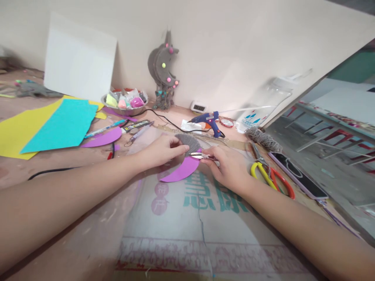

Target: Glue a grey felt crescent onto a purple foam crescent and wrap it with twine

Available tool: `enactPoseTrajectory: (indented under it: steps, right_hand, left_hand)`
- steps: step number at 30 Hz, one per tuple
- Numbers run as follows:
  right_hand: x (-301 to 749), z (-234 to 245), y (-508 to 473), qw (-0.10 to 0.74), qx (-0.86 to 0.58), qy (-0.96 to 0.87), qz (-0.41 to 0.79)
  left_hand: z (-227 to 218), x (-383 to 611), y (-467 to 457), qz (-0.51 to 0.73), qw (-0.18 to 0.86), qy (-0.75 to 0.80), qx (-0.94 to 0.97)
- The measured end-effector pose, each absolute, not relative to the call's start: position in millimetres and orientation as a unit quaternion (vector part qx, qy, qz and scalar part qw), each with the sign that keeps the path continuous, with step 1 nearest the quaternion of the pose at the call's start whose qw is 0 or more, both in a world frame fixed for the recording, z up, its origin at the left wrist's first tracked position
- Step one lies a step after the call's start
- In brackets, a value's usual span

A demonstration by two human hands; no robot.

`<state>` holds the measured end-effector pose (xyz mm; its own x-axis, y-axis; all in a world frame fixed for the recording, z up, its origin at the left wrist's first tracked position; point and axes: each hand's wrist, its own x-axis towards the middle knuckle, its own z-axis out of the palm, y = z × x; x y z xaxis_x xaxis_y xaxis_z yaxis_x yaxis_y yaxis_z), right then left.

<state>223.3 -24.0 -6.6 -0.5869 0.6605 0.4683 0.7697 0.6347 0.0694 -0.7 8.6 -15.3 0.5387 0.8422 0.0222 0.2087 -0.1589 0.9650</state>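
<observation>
My left hand (165, 150) is closed on a grey yarn-wrapped piece (190, 141), with the thumb pressed on its top. A purple crescent-shaped sheet (181, 171) lies just below and partly under that piece. In my right hand (227, 166) is a small silver-bladed cutting tool (195, 155), its tip pointing left across the purple sheet's upper end. My fingers cover the tool's handle, so its exact kind cannot be made out. Both hands are over a printed plastic sheet (164, 230) on the table.
Behind my hands stands a blue glue gun (208, 120). To the right are scissors (269, 173), grey yarn (263, 139) and a phone (299, 173). Cyan (61, 125) and yellow sheets (20, 132) lie left. A metal bowl (124, 110) and a grey moon ornament (164, 68) are at the back.
</observation>
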Motion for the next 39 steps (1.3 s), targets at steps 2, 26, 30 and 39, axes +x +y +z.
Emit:
enactPoseTrajectory:
  steps: [2, 26, 30, 39]
  right_hand:
    - [223.3, -7.1, -23.6, 0.207, -0.403, -0.881, -0.136]
    - [223.9, -8.8, -25.4, 0.247, -0.414, -0.871, -0.095]
    - [224.2, -12.5, -24.4, 0.312, -0.444, -0.84, -0.016]
    - [223.6, -6.9, -32.1, 0.302, -0.371, -0.877, 0.054]
  left_hand:
    - [-15.6, -1.1, 9.0, 0.296, 0.526, 0.372, 0.705]
    - [-14.1, -1.0, 9.4, 0.305, 0.507, 0.397, 0.702]
    - [-13.7, -1.2, 8.1, 0.305, 0.529, 0.396, 0.686]
    - [-6.4, 2.0, 10.5, 0.429, 0.536, 0.408, 0.602]
